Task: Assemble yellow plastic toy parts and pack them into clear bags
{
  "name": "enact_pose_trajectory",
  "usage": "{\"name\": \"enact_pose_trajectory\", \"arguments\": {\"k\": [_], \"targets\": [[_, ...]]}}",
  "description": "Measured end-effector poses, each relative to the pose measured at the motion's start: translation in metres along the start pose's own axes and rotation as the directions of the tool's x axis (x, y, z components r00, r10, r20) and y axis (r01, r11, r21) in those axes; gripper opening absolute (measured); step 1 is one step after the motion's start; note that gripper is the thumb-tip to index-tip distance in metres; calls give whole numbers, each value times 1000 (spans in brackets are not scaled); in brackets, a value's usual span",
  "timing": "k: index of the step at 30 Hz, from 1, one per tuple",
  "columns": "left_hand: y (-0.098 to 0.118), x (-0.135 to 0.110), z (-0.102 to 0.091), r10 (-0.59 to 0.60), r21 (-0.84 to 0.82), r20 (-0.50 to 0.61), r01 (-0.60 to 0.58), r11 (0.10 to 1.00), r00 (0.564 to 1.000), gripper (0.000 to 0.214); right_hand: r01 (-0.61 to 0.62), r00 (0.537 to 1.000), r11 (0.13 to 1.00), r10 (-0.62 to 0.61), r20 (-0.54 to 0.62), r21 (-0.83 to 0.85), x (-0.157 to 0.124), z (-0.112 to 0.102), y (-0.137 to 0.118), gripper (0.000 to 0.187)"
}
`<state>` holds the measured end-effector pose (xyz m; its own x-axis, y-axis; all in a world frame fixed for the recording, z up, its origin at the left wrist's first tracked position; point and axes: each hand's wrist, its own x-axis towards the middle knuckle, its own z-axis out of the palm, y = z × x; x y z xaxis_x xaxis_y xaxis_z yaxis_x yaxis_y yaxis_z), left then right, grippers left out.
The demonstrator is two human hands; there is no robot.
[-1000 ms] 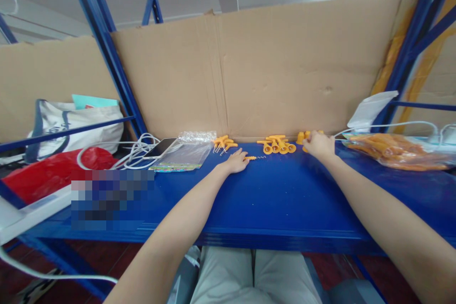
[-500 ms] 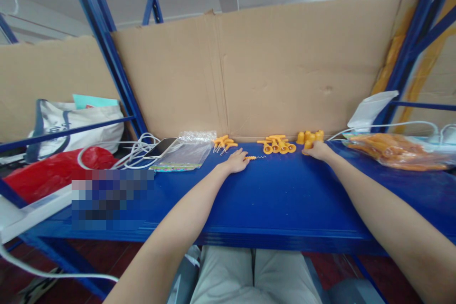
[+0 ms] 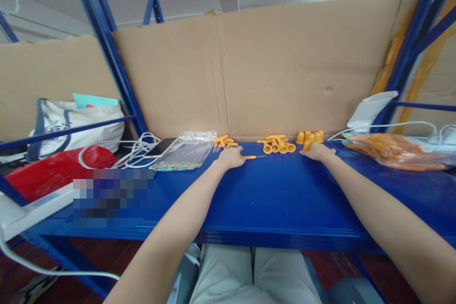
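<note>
My left hand [image 3: 231, 157] lies on the blue shelf [image 3: 278, 194] with its fingers curled round the orange end of a small screw piece [image 3: 253, 156], whose metal spiral sticks out to the right. My right hand [image 3: 318, 151] is closed in a pinch on one orange cap [image 3: 307, 145], just in front of a cluster of orange caps [image 3: 310, 136]. Between the hands lies a group of orange T-shaped handles [image 3: 278, 144]. A few more orange screw pieces [image 3: 223, 141] lie behind my left hand.
A cardboard sheet [image 3: 270, 66] walls the back of the shelf. To the left are clear plastic bags [image 3: 185, 154], a phone [image 3: 160, 147], white cables [image 3: 137, 152], a red bag [image 3: 53, 171] and a white tote [image 3: 76, 123]. At the right lies a plastic bag of orange parts [image 3: 395, 152].
My right hand has come back from the cap cluster with one cap in its fingers. My left hand has shifted slightly forward and curled onto the screw piece.
</note>
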<state>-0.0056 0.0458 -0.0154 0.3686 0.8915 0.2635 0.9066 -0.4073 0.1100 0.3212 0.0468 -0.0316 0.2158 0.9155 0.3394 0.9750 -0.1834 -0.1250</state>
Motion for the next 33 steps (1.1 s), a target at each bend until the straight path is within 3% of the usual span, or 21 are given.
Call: {"name": "enact_pose_trajectory", "arguments": {"k": [2, 4, 8, 12, 18, 26, 33], "targets": [[4, -3, -7, -42, 37, 103, 39, 999, 994, 35, -143, 975, 990, 142, 169, -6, -7, -10, -7, 42], [7, -6, -12, -60, 53, 181, 51, 997, 982, 31, -192, 956, 981, 188, 224, -6, -13, -18, -14, 46], [8, -9, -16, -38, 10, 214, 37, 999, 976, 21, -201, 964, 979, 195, 181, 13, -20, -27, -23, 43], [6, -6, -10, 9, -48, 128, -3, 999, 992, 17, -190, 981, 981, 188, 53, 37, -24, -33, -28, 43], [7, -3, 1, 65, -111, 24, -62, 992, 998, 18, -91, 995, 993, 93, -36, 70, -29, -44, -44, 39], [5, -1, 3, 106, -134, 10, -104, 986, 994, 21, 230, 973, 973, -230, -19, 20, -42, -41, -71, 34], [1, 1, 6, 120, -126, -9, -120, 985, 993, 21, 255, 966, 967, -254, 48, -13, -53, -45, -81, 34]]}}
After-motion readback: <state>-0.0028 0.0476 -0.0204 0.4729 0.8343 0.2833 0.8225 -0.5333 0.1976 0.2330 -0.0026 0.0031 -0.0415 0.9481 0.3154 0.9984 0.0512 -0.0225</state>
